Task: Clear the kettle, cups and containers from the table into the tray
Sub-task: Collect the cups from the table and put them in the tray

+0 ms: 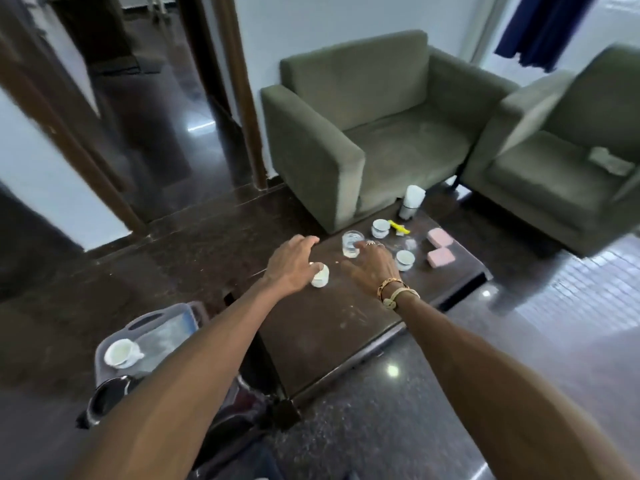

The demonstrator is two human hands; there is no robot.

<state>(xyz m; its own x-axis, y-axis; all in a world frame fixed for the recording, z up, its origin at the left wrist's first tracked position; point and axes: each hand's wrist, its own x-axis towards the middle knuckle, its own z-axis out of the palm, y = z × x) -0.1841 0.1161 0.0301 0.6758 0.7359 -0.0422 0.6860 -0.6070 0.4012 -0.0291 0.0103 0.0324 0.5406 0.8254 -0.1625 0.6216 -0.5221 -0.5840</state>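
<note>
Two hands reach out over the tabletop (346, 323). Left hand (292, 265), fingers loosely spread, hovers on a cup (320, 277) standing upright just under its thumb side. Right hand (372, 266), fingers straight, meets the glass (351, 242) just ahead. Tray (166, 329) lies back and left of the left hand, off the tabletop's near corner, so that arm is nearer; the way back looks open

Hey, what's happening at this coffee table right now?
A person is clearing the low table. Their left hand is over a small white cup, grip unclear; the open right hand reaches toward a glass. The tray holds one cup; a far cup, a right cup and a tall white container remain.
</note>
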